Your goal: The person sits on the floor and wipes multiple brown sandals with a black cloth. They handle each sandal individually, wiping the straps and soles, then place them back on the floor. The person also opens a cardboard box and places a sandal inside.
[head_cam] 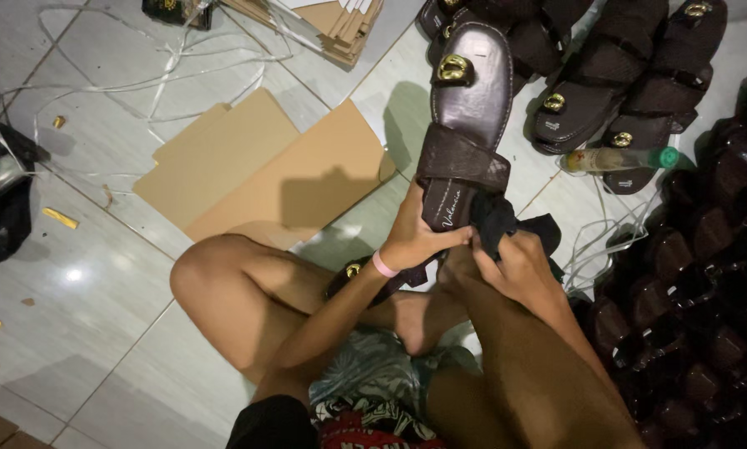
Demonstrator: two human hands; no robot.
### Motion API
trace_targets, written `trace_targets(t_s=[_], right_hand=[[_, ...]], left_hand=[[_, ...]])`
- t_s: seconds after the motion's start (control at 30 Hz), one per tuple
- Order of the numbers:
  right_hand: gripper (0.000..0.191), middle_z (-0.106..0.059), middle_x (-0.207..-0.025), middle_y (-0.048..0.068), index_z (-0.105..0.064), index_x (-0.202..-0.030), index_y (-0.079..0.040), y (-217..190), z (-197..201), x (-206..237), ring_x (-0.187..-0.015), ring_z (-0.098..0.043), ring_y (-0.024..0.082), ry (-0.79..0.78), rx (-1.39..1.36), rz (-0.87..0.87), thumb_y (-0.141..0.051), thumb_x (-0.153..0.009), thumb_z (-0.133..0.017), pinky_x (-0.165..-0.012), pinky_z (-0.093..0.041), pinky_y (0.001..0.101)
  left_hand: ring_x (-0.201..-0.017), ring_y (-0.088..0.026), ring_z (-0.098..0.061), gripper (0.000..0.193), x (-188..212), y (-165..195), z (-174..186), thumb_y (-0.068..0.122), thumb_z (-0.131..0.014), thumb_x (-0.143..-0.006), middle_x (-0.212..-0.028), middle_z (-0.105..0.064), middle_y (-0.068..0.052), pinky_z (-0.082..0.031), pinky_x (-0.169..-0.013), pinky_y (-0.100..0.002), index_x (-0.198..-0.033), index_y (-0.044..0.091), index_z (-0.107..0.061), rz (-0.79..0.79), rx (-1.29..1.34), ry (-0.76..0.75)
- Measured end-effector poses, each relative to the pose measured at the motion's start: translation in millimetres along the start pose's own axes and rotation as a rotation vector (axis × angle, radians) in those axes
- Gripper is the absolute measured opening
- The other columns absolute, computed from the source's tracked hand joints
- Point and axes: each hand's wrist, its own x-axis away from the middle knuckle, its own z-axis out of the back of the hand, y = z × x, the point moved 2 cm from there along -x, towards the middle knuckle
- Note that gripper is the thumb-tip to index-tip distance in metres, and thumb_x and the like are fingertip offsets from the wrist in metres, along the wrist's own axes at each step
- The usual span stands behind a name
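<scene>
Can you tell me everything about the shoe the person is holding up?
It is a dark brown sandal that looks like shiny leather. It has a wide textured strap across the middle and a small toe loop with a gold metal ornament near the top. Pale writing shows on the insole. It is held heel-down, toe pointing away, above the tiled floor. The left hand grips its heel end, and the right hand presses a black cloth against the heel.

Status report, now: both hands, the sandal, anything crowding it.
Left hand grips the brown sandal at its heel. Right hand presses a black cloth against it. More sandals and a bottle close by.
</scene>
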Motion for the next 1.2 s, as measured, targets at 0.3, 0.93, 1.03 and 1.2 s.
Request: trace_targets(t_s=[0.3,0.93,1.03,1.2], right_hand=[[0.019,-0.071,-0.080,0.019,-0.068,-0.095,0.007,-10,6,-2,-0.064,-0.068,0.031,0.114,-0.035,0.176,-0.010,-0.090,-0.075,-0.056,-0.052,0.0380],[0.040,-0.068,-0.076,0.017,-0.064,-0.073,-0.003,-2,7,-19,-0.055,-0.063,0.029,0.031,0.405,0.153,-0.033,-0.086,-0.087,-0.050,-0.051,0.0386],[0.043,-0.066,-0.070,0.016,-0.060,-0.063,-0.006,-12,4,-20,-0.050,-0.062,0.030,-0.013,0.431,0.201,-0.034,-0.078,-0.089,-0.046,-0.050,0.0391],[0.039,-0.064,-0.071,0.017,-0.063,-0.069,-0.007,-7,7,-22,-0.051,-0.062,0.030,0.069,0.453,0.230,-0.033,-0.085,-0.088,-0.047,-0.049,0.0381]], left_hand=[[-0.090,-0.018,-0.072,0.071,14,-44,-3,0.061,-0.044,-0.111,-0.121,-0.059,-0.017,-0.064,-0.069,-0.030,-0.150,0.005,-0.028,0.212,0.491,-0.021],[-0.126,-0.024,-0.051,0.109,21,-14,-12,0.084,-0.005,-0.090,-0.143,-0.047,-0.015,-0.046,-0.103,-0.039,-0.154,-0.003,-0.022,0.251,0.177,-0.134],[-0.129,-0.025,-0.051,0.098,20,-16,-13,0.077,-0.008,-0.101,-0.141,-0.049,-0.019,-0.040,-0.115,-0.038,-0.151,-0.006,-0.027,0.124,0.055,-0.103],[-0.128,-0.035,-0.052,0.079,22,-27,-13,0.063,-0.023,-0.112,-0.135,-0.045,-0.027,-0.042,-0.114,-0.042,-0.144,-0.009,-0.033,-0.042,-0.306,-0.054]])
